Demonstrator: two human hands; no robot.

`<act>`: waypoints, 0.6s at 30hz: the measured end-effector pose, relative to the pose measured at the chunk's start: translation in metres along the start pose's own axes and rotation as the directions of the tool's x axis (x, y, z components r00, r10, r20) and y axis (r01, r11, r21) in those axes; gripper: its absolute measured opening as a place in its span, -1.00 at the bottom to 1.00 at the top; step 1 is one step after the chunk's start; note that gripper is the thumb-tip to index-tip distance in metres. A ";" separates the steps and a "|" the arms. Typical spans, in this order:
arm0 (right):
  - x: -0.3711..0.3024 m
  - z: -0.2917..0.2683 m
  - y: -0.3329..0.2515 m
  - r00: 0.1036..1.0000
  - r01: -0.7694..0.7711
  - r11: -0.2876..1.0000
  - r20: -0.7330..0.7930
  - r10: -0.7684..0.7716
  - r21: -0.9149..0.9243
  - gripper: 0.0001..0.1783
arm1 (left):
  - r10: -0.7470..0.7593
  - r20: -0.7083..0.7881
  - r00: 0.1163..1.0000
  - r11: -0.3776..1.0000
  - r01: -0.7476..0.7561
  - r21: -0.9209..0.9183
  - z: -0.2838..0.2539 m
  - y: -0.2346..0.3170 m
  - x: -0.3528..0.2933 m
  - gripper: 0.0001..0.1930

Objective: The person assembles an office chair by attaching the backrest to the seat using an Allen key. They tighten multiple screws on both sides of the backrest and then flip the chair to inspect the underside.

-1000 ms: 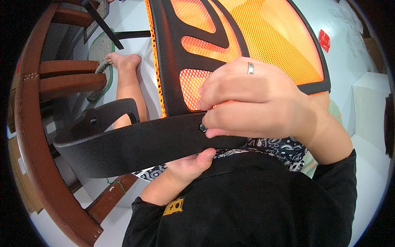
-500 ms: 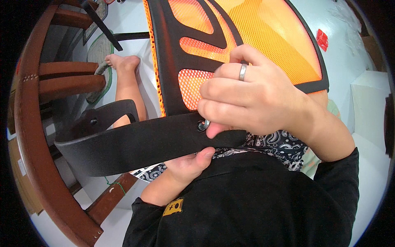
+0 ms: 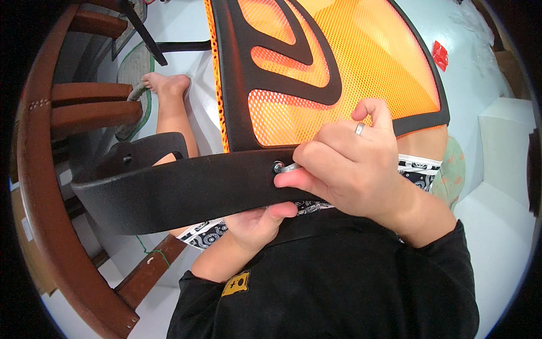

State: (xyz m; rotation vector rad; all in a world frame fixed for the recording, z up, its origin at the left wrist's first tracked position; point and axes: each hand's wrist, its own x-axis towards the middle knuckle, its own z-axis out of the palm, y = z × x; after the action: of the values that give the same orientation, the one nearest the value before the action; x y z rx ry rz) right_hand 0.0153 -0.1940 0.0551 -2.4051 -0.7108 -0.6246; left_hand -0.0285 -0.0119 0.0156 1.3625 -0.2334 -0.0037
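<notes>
A curved black chair armrest [image 3: 175,195] lies across my lap, its loop at the left. My left hand [image 3: 251,223] holds its lower edge, the thumb showing in front and the other fingers largely hidden. At a bolt [image 3: 277,167] in the armrest's side, my right hand [image 3: 350,164] pinches a small silver hex key [image 3: 291,168] between thumb and forefinger. Most of the key is covered by the fingers. Just beyond stands the chair backrest [image 3: 368,68], orange mesh with a black frame, and the armrest meets its near edge.
Brown wooden furniture [image 3: 42,186] curves along the left side. My bare foot [image 3: 166,83] rests near a grey mat [image 3: 135,116] with green edging. A black bar [image 3: 142,34] stands at the upper left. A red packet [image 3: 440,56] lies on the pale floor, with clear plastic [image 3: 474,28] beyond.
My right hand has swung lower and to the right, turning the hex key from steep to nearly level at the bolt. The left hand keeps its hold; the armrest has shifted slightly.
</notes>
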 end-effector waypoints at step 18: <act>-0.005 -0.009 0.016 0.986 0.042 0.999 0.163 -0.041 -0.003 -0.62 | 0.234 0.118 0.965 0.750 -0.257 0.610 0.005 0.026 0.023 -0.20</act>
State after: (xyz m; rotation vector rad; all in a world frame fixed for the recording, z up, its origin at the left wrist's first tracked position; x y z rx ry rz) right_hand 0.0187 -0.2123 0.0527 -2.4734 -0.8296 -0.4510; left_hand -0.0106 -0.0140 0.0451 1.9881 -0.4731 0.2989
